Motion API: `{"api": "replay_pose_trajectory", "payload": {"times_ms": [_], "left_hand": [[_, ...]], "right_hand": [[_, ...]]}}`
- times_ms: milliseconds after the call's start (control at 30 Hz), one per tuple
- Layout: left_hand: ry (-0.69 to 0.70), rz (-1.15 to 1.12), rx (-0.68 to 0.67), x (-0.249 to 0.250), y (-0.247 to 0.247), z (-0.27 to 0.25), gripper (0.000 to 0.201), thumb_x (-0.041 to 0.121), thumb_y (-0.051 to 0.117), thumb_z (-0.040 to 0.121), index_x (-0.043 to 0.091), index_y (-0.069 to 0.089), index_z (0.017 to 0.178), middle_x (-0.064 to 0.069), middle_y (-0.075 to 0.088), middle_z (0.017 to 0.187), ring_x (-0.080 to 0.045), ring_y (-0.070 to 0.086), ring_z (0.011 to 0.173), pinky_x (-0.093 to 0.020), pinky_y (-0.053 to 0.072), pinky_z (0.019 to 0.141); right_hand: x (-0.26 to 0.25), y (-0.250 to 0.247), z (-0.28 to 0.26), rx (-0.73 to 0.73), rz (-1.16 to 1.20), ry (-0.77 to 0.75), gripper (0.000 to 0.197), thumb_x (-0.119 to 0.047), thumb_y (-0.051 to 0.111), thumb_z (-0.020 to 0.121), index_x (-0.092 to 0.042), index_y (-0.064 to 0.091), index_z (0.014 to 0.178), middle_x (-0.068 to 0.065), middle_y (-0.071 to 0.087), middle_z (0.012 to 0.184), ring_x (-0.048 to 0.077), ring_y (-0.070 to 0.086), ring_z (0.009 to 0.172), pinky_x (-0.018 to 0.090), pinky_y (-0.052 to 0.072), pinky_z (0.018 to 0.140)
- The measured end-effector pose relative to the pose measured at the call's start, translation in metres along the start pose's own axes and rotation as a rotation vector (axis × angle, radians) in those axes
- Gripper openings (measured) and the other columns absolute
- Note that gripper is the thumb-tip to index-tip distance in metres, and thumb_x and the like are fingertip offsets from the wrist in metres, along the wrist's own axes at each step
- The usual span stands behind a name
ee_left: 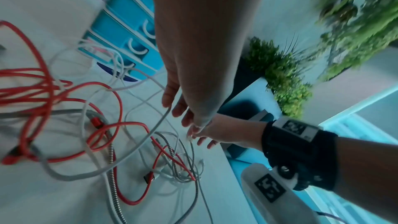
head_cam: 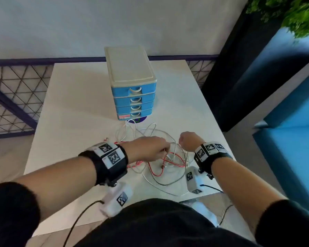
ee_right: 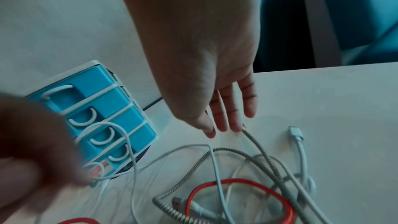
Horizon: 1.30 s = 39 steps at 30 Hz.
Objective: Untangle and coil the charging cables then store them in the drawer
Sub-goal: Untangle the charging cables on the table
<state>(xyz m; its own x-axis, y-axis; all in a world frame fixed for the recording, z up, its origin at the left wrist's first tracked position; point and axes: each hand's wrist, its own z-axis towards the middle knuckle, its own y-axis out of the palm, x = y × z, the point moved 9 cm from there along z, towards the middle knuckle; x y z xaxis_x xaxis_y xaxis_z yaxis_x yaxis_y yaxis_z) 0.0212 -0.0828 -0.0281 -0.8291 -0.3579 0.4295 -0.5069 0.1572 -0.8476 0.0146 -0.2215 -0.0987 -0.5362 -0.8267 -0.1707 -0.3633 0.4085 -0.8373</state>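
The cables (head_cam: 161, 157) lie in a tangle on the worktop (head_cam: 75, 107), under and between both hands. The left hand (head_cam: 146, 148) pinches a thin strand of the tangle. The right hand (head_cam: 189, 140), just beside it, has straight, spread fingers (ee_right: 234, 108), its fingertips touching a grey cable end (ee_right: 247, 132). Beyond both hands stands the drawer unit (head_cam: 132, 82), all drawers closed.

White table (head_cam: 75, 97) against a pale wall (head_cam: 78, 24); green foliage (head_cam: 296, 16) upper right.
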Motion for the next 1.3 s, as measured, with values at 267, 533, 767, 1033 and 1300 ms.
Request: {"api": "replay_pose_trajectory", "payload": {"times_ms": [267, 533, 767, 1033, 1300], "left_hand": [[-0.038, 0.461, -0.016, -0.003, 0.029, 0.061, 0.025, -0.001, 0.041, 0.090, 0.005, 0.063, 0.103, -0.011, 0.064, 0.107, -0.035, 0.064, 0.099, -0.036, 0.043, 0.067], [-0.163, 0.415, -0.062, -0.025, 0.058, 0.065, 0.024, 0.000, 0.043, 0.091, 0.004, 0.062, 0.106, -0.013, 0.058, 0.112, -0.037, 0.063, 0.097, -0.035, 0.038, 0.065], [-0.252, -0.157, 0.042, -0.056, 0.045, 0.052, 0.012, 0.026, 0.062, 0.084, 0.017, 0.058, 0.092, -0.004, 0.064, 0.097, -0.027, 0.061, 0.091, -0.034, 0.048, 0.073], [-0.324, -0.907, 0.236, -0.074, 0.007, 0.016, 0.010, 0.024, 0.043, 0.100, 0.016, 0.040, 0.096, 0.002, 0.073, 0.082, -0.009, 0.065, 0.076, -0.025, 0.043, 0.070], [-0.301, -0.916, 0.407, -0.071, -0.033, -0.002, 0.014, 0.026, 0.040, 0.100, 0.012, 0.041, 0.101, 0.000, 0.066, 0.081, -0.009, 0.058, 0.072, -0.016, 0.043, 0.068]], "right_hand": [[0.007, 0.020, -0.005, 0.086, -0.043, 0.118, 0.033, -0.014, 0.046, 0.096, -0.003, 0.053, 0.126, 0.014, 0.049, 0.130, 0.030, 0.048, 0.122, 0.039, 0.044, 0.101], [0.020, 0.041, -0.002, 0.031, 0.042, 0.098, 0.028, -0.006, 0.045, 0.089, 0.001, 0.062, 0.109, 0.016, 0.064, 0.113, 0.031, 0.061, 0.105, 0.036, 0.049, 0.086], [0.030, 0.020, -0.008, 0.222, 0.300, 0.095, 0.029, 0.001, 0.051, 0.082, -0.010, 0.076, 0.091, 0.008, 0.071, 0.096, 0.025, 0.064, 0.086, 0.032, 0.051, 0.080], [-0.011, -0.052, -0.037, 0.294, 0.742, -0.118, 0.039, 0.004, 0.040, 0.087, -0.017, 0.072, 0.076, 0.005, 0.069, 0.072, 0.012, 0.057, 0.056, 0.016, 0.040, 0.046], [-0.059, -0.057, -0.056, 0.177, 0.252, -0.276, 0.020, -0.032, 0.072, 0.082, -0.019, 0.074, 0.097, -0.006, 0.052, 0.088, 0.009, 0.049, 0.080, 0.016, 0.031, 0.059]]}}
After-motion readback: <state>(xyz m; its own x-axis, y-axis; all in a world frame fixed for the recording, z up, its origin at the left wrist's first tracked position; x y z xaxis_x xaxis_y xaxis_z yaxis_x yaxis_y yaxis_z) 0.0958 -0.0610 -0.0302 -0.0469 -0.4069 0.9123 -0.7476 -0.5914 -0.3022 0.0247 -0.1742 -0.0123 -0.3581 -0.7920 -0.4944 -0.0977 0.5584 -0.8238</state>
